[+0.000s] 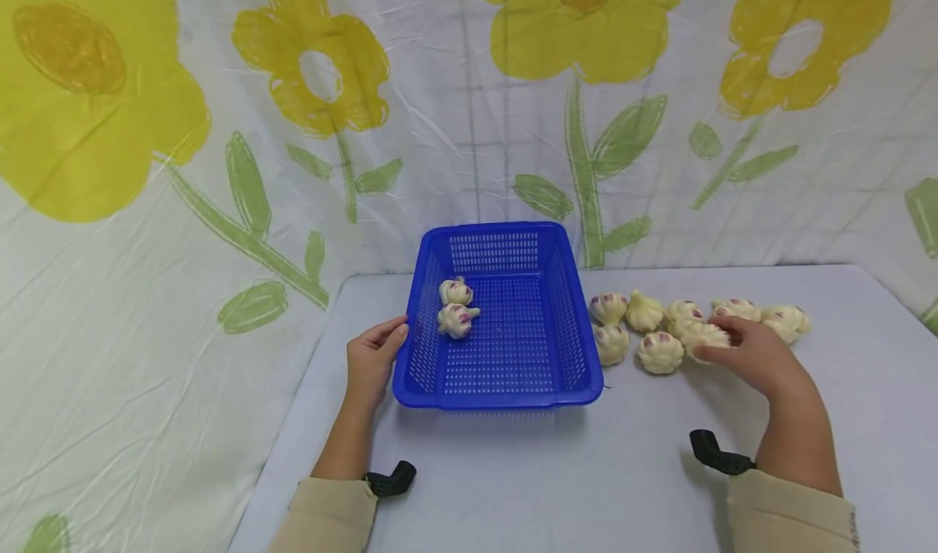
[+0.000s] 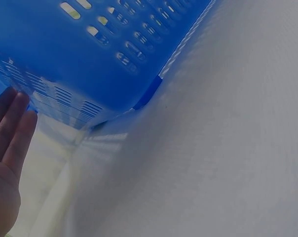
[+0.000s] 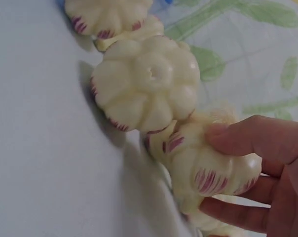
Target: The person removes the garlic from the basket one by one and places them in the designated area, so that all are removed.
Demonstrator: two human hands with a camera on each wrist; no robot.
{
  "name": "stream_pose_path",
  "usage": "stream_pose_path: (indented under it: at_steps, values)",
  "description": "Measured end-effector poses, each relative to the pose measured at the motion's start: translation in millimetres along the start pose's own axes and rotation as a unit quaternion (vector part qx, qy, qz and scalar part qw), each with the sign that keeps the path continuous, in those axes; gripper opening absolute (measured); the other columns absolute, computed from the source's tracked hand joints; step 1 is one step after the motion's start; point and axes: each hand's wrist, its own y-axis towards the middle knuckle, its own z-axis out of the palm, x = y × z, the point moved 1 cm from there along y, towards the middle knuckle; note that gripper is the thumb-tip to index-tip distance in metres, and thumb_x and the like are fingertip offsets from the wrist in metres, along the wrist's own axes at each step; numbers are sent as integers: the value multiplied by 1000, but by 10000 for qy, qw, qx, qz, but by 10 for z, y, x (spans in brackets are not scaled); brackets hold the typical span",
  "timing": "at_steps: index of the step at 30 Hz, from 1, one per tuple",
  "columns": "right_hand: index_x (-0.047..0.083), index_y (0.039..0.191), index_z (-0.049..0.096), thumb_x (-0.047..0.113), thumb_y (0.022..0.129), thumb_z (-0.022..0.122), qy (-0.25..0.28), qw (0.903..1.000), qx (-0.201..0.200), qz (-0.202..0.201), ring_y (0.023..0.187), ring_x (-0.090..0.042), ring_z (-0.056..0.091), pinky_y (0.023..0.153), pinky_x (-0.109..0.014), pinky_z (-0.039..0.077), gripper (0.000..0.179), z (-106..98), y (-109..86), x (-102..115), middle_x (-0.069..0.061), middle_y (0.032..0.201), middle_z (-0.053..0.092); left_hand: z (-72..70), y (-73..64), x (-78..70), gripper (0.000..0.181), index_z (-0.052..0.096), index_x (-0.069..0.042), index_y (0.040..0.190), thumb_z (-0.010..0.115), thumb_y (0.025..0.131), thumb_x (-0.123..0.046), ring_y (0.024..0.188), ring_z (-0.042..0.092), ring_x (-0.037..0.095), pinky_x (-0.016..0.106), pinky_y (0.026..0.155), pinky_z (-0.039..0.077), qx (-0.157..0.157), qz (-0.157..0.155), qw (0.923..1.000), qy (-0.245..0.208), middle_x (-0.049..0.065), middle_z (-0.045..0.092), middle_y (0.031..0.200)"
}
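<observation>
In the head view, my right hand pinches a garlic bulb between thumb and fingers at the right-hand group. The right wrist view shows this bulb, cream with purple streaks, gripped from the side. Close beside it sits another garlic bulb, root end facing the camera. My left hand is at the left side of a blue plastic basket. Its fairly straight fingers touch the basket's slotted wall in the left wrist view. Two garlic bulbs lie inside the basket, towards its left wall.
Several more garlic bulbs lie on the white-covered table, right of the basket. Behind the table hangs a white cloth printed with yellow flowers. A black wrist device sits at the right sleeve, another at the left.
</observation>
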Motion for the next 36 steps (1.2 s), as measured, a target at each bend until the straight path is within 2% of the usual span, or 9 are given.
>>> stream_pose_path:
  at_steps: [4,20,36]
  values:
    - [-5,141,42,46,89,68,-56,9999,89,-76,118,-52,47,87,-60,45,77,30,23,-34,-39,137,43,1,3,1,31,65,13,115,68,90,-5,71,70,5,23,68,58,-6,-14,10000,10,-8,75,82]
    - [-3,143,41,52,84,70,-84,9987,448,222,124,-53,42,90,-64,43,86,74,22,19,-38,141,40,-1,4,10,31,65,14,114,68,90,-5,71,69,5,23,68,58,-35,-15,10000,39,-8,75,82]
    - [-3,143,41,54,85,69,-112,9983,476,306,124,-55,41,89,-66,42,86,70,13,35,-39,141,40,-1,6,6,31,65,13,115,68,90,-5,71,69,5,23,69,58,-10,-52,10000,51,-9,75,82]
